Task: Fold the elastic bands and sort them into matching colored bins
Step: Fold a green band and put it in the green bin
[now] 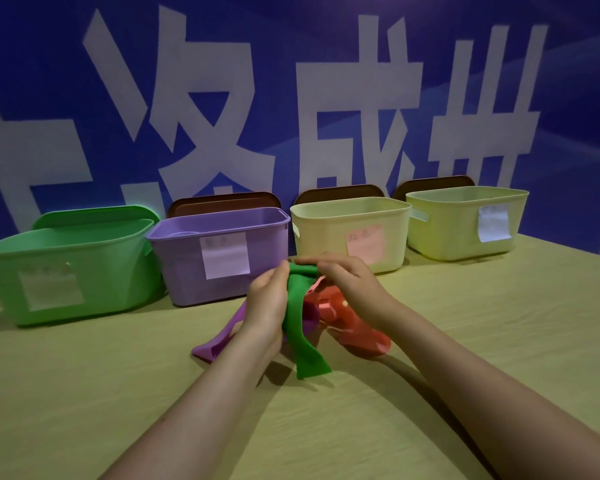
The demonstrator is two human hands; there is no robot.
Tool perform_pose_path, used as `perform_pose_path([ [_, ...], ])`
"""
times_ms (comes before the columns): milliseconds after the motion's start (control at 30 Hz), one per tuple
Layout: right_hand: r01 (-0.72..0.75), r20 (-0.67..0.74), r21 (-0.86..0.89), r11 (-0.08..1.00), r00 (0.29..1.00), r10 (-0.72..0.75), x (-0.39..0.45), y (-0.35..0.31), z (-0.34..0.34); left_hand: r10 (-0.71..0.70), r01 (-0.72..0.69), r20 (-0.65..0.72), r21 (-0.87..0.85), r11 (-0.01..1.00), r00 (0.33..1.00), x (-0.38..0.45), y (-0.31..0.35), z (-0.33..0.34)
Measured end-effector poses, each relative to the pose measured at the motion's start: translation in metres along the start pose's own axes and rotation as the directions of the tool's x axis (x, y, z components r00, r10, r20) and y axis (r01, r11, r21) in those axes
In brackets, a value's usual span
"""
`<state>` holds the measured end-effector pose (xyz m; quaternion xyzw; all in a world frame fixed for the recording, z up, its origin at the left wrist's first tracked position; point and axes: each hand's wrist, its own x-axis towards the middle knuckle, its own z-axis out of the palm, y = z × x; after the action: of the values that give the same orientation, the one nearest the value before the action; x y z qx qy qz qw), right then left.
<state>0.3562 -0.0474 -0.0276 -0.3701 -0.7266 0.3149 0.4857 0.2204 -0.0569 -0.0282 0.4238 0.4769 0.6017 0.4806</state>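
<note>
At the centre of the frame we hold the green band (300,317) up off the table (465,341) with both hands. Our left hand (267,306) grips its upper part, fingers curled round it, and our right hand (343,278) pinches the folded top edge; the free end hangs down to the tabletop. Beneath our hands lie a purple band (219,341), lower left of centre, and a red band (357,327), just right of it. Four bins stand in a row across the middle: a green bin (66,271) at the left, then a purple bin (219,254), a cream bin (350,230) and a pale yellow bin (465,220) toward the right, each bearing a paper label.
</note>
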Motion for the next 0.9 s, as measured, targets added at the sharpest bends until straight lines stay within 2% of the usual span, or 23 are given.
perform_pose_path([
  [67,-0.089,-0.006,0.098,0.991,0.996,0.090,0.000,-0.002,0.003,0.044,-0.044,0.012,0.052,0.998,0.999,0.000,-0.002,0.000],
  [167,-0.174,0.034,0.109,0.979,0.985,0.171,-0.001,-0.003,0.005,0.095,-0.098,0.030,0.123,0.988,0.995,-0.002,-0.004,0.003],
  [333,-0.134,-0.017,0.067,0.989,0.991,0.136,0.000,-0.002,0.002,0.134,-0.139,0.039,0.199,0.970,0.990,-0.003,-0.007,0.006],
  [500,-0.019,-0.075,-0.104,0.994,0.997,0.011,0.000,-0.004,0.002,0.030,-0.031,0.037,0.040,0.999,0.999,-0.002,-0.009,0.010],
  [633,0.046,-0.078,-0.196,0.979,0.995,-0.063,0.001,-0.002,0.001,0.050,-0.051,0.045,0.018,0.999,0.998,0.000,-0.014,0.008],
  [733,0.057,-0.073,-0.195,0.979,0.995,-0.073,0.000,0.000,0.004,0.120,-0.123,0.047,0.062,0.990,0.992,-0.001,-0.013,0.005],
  [900,-0.002,-0.051,-0.121,0.993,0.999,-0.005,-0.002,-0.001,0.008,0.187,-0.188,0.024,0.090,0.978,0.982,-0.009,-0.009,0.005],
])
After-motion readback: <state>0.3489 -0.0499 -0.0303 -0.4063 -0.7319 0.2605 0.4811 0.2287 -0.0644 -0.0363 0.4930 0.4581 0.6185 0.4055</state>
